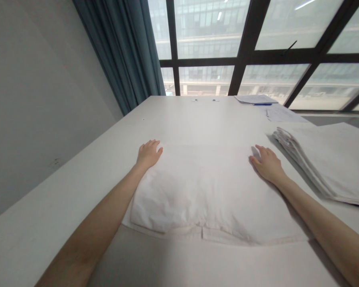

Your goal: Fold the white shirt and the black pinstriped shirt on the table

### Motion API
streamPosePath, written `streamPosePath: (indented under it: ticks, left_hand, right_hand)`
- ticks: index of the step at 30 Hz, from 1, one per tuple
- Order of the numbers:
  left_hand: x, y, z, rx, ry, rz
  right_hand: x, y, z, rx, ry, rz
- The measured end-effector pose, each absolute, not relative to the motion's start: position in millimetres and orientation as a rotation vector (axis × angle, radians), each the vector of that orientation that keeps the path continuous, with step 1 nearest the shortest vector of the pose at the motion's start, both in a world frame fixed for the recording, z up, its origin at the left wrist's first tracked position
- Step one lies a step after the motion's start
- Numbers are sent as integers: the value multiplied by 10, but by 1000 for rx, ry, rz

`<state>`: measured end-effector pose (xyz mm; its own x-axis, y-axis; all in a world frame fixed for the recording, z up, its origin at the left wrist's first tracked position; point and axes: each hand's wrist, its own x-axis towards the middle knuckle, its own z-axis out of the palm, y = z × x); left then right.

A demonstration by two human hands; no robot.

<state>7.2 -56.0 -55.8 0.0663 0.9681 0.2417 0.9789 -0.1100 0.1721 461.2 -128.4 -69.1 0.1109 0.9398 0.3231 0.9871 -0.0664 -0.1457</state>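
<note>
Resting my left hand [148, 155] and right hand [267, 163], fingers [262, 150] loosely apart, at the white cloth [209, 175]'s far corners, probably so it lies flat tbh.

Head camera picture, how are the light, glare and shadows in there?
Head view: the window is bright and hazy, with light streaks; head view: the white cloth nearly blends into the table; head view: a soft shadow lies beside the right hand.

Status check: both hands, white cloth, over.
Left hand open at far left, right hand open at far right of white cloth. Cloth laid out, wrinkled toward near edge. White stack off right, apart.
</note>
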Motion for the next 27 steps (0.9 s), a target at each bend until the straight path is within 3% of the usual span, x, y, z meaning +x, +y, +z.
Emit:
streamPosePath:
  ticks: [15, 27]
  left_hand:
    - [-107, -498, -535, -1973, -2310, -787]
    - [-125, -498, -533, -2154, -2128, -1463]
  right_hand:
    - [4719, -1267, -597, -1606, -1480, 296]
    - [4627, -1298, -555, -1779, -1485, 162]
